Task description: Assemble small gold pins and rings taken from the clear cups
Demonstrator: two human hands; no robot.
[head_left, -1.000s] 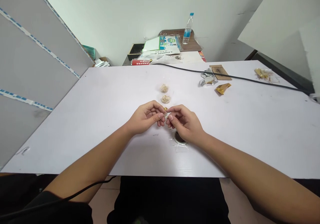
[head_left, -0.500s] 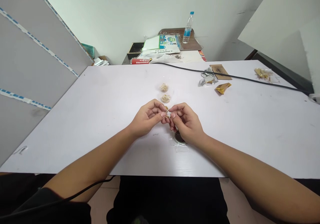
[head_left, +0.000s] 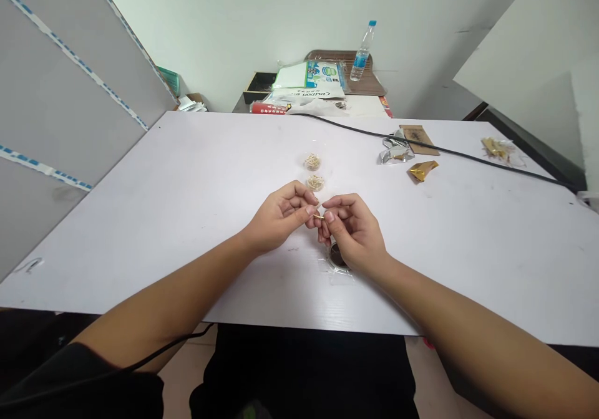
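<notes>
Above the middle of the white table, my left hand and my right hand face each other, thumbs and fingertips pinched close together. Between them runs a thin gold strip, with one end at each hand; its exact kind is too small to make out. Just beyond the fingers lie two round clear packets, a nearer packet and a farther packet, both with gold-beige contents. A dark round item in clear plastic lies under my right hand, partly hidden by it.
A black cable crosses the back right of the table. Near it lie silver wrapping, a brown card, a gold wrapper and a clear bag of gold pieces. Behind the table stands a water bottle.
The camera view has tilted slightly. Both hands keep their pinch close together, and more of the gold strip shows between the fingertips.
</notes>
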